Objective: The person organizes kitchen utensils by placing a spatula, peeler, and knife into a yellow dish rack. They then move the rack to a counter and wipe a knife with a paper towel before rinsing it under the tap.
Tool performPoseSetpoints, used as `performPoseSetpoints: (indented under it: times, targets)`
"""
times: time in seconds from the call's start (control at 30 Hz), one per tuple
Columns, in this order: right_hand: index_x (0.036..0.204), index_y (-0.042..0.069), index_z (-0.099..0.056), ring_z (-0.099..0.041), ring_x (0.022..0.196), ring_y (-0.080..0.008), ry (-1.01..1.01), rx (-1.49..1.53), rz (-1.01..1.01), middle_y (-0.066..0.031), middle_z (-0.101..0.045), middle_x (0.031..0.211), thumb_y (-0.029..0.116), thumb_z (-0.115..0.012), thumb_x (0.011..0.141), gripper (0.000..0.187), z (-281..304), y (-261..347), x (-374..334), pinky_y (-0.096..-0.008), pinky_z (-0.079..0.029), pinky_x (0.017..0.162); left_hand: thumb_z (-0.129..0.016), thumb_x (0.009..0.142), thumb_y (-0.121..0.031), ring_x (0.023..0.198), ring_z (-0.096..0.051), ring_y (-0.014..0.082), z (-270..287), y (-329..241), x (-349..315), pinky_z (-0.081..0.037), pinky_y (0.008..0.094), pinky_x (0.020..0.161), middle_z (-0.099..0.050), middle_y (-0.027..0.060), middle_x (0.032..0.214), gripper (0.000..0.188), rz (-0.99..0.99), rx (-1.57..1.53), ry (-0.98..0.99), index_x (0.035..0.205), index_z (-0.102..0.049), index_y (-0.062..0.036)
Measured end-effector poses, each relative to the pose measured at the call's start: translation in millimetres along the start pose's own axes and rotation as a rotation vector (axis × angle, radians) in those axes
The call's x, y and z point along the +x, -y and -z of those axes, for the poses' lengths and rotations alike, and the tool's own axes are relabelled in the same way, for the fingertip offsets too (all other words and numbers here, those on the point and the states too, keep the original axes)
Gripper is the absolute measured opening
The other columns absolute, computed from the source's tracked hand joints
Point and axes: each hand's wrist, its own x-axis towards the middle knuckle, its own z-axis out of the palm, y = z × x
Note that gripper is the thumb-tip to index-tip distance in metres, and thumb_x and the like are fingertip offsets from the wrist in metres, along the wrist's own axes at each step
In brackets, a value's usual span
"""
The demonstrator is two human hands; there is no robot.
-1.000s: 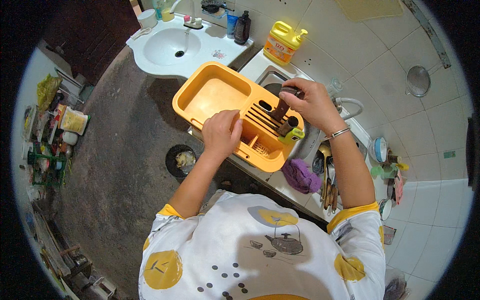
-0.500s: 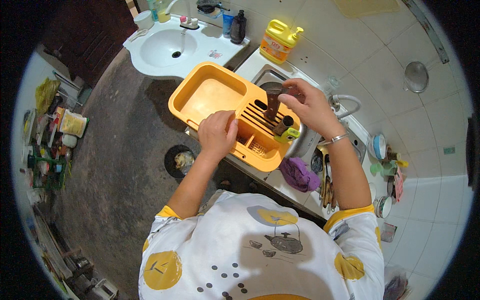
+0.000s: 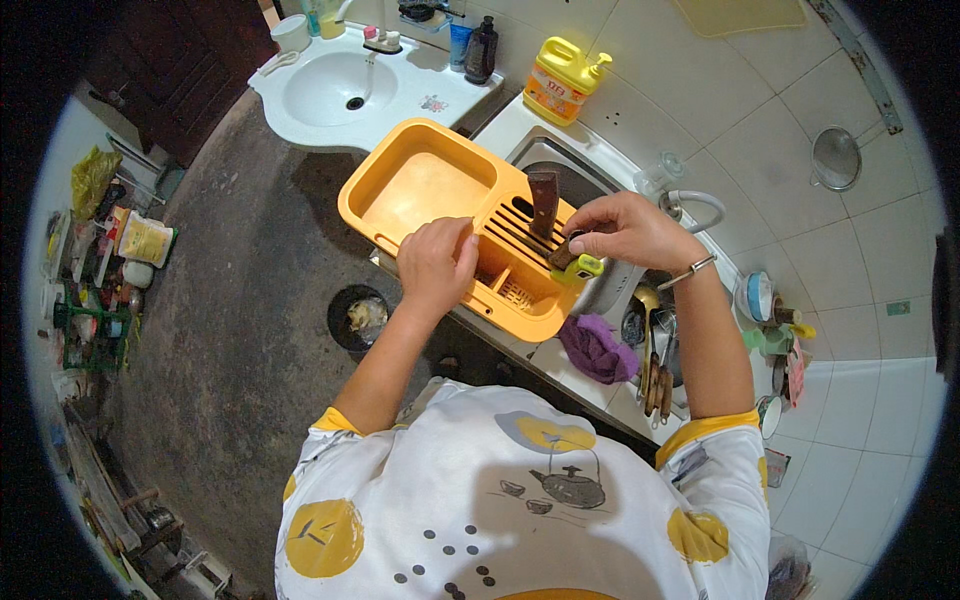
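Observation:
A yellow-orange plastic knife rack (image 3: 430, 128) with a shallow tray, slots and small compartments sits tilted over the counter by the sink. My left hand (image 3: 437, 265) is closed on its near edge, steadying the middle. My right hand (image 3: 640, 232) pinches the top of a dark, round-ended knife handle (image 3: 563, 256) standing in the slotted part. Just left of those fingers a brown wooden knife handle (image 3: 543, 200) stands upright in the slots, untouched. A bright green handle (image 3: 583, 268) sticks out beside the held one. The blades are hidden inside the rack.
Behind the rack lies a steel sink (image 3: 600, 185) with a white tap (image 3: 705, 200). A yellow detergent jug (image 3: 562, 80) stands at the back. A purple cloth (image 3: 597, 350) and several utensils (image 3: 655, 375) lie to the right. A black bin (image 3: 358, 318) is on the floor.
My right hand has left the brown wooden handle and moved slightly right and down to the dark round-ended one. My left hand stays on the rack's edge.

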Motion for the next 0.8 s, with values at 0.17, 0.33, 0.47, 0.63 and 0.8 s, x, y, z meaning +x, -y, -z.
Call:
performPoseSetpoints:
  times: [0.17,0.33,0.47,0.63,0.8]
  targets:
    - [0.092,-0.003,-0.065,-0.059,0.070,-0.0144,-0.001,-0.038,0.026,-0.0109,-0.066,0.081,0.019,-0.065,0.077,0.027,0,12,1,-0.0280,-0.048,0.066,-0.060,0.075,-0.015,0.074,-0.061,0.0276,2,-1,1,-0.045,0.0371,0.066,-0.064,0.0098,0.081,0.015,0.010,0.004,0.007,0.087,-0.063,-0.0054]
    - [0.087,-0.003,-0.065,-0.060,0.067,-0.0177,-0.028,-0.199,0.036,-0.0141,-0.065,0.076,0.019,-0.062,0.073,0.025,-2,24,5,-0.0292,-0.048,0.065,-0.056,0.079,-0.012,0.075,-0.060,0.0279,-4,6,-1,-0.044,0.0373,0.065,-0.063,0.0097,0.082,0.014,-0.027,0.000,-0.055,0.090,-0.062,-0.0059]
    - [0.086,-0.002,-0.065,-0.060,0.066,-0.0203,-0.145,-0.224,0.019,-0.0155,-0.064,0.076,0.018,-0.059,0.072,0.025,-5,29,5,-0.0300,-0.048,0.065,-0.055,0.081,-0.011,0.076,-0.060,0.0282,-2,4,-2,-0.044,0.0371,0.065,-0.063,0.0098,0.085,0.016,-0.025,0.020,-0.064,0.094,-0.061,-0.0062]
    - [0.088,-0.001,-0.065,-0.062,0.070,-0.0225,-0.168,-0.237,0.086,-0.0165,-0.065,0.079,0.018,-0.060,0.073,0.025,-11,29,11,-0.0311,-0.049,0.067,-0.055,0.081,-0.011,0.078,-0.060,0.0286,-4,5,-2,-0.044,0.0376,0.066,-0.063,0.0105,0.087,0.017,-0.020,-0.007,-0.071,0.095,-0.061,-0.0058]
    - [0.092,-0.002,-0.065,-0.063,0.073,-0.0235,-0.162,-0.147,0.066,-0.0175,-0.065,0.082,0.021,-0.063,0.077,0.027,-14,20,17,-0.0316,-0.049,0.070,-0.054,0.081,-0.011,0.080,-0.060,0.0291,-4,3,-3,-0.044,0.0381,0.068,-0.063,0.0112,0.088,0.018,-0.010,-0.004,-0.050,0.096,-0.061,-0.0054]
